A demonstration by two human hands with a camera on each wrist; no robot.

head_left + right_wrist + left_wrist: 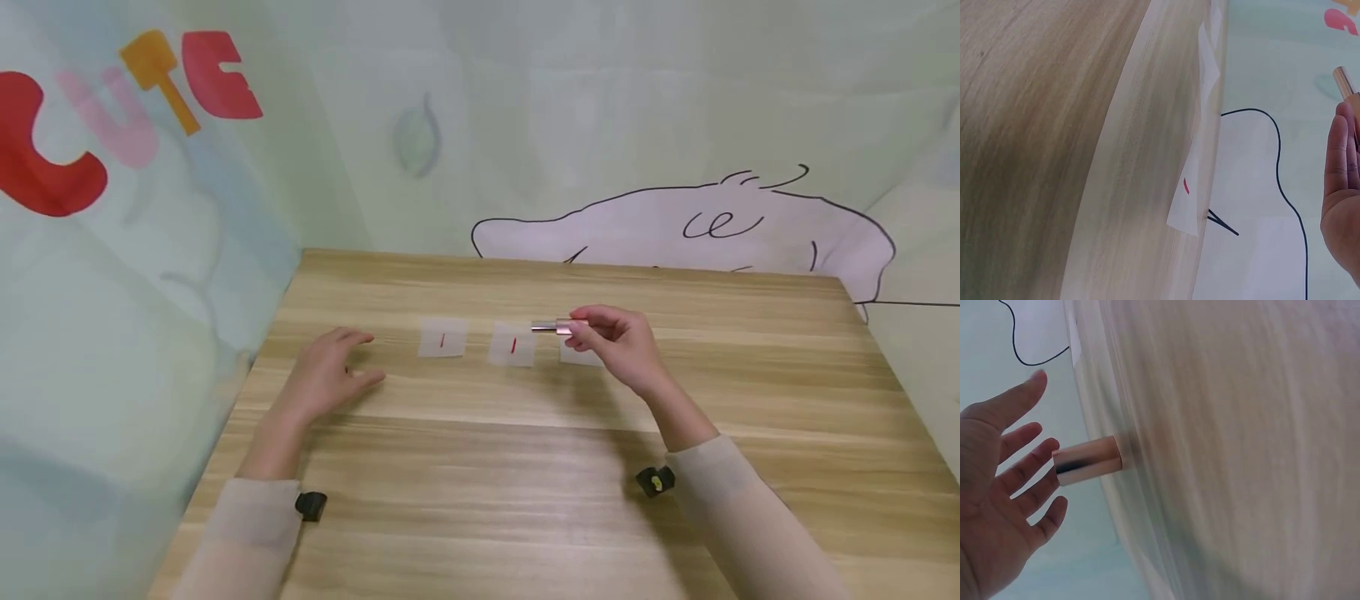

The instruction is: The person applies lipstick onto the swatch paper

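My right hand (618, 342) pinches a lipstick (566, 327) between thumb and fingertips, its silver end pointing left. It is held above the row of paper pieces. In the right wrist view only the lipstick's tip end (1344, 81) and part of the hand show at the right edge. My left hand (326, 379) is at the table's left side, fingers spread and thumb apart. A rose-gold lipstick cap (1088, 461) stands on the table by the left fingers in the left wrist view, overlapping their tips. The hand hides it in the head view.
Three white paper pieces lie in a row on the wooden table (480, 483). The left paper (431, 342) and the middle paper (501, 354) each bear a short red stroke. The right paper (577, 357) is partly behind the right hand. A printed curtain (360, 167) hangs behind.
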